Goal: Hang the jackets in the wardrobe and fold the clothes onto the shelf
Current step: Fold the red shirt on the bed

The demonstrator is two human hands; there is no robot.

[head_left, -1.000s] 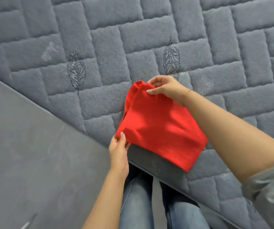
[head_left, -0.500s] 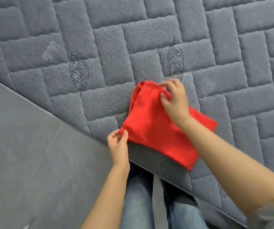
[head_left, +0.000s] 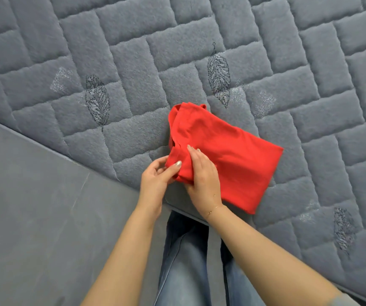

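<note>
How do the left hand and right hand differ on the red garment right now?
The left hand pinches the red garment at its near-left corner, thumb on top; the right hand lies flatter over that corner. The right wrist wears a thin bracelet; the left wrist is bare. Both touch the same end.

Home bedroom: you stand at quilted grey mattress (head_left: 265, 51), leaf embroidery (head_left: 219, 78), grey floor (head_left: 34, 206) beside it.

Grey quilted bed cover (head_left: 133, 51), brick-pattern stitching, dark embroidered leaves (head_left: 218, 78). Grey floor (head_left: 34, 206) beside it. Blue jeans (head_left: 184, 261) below.
</note>
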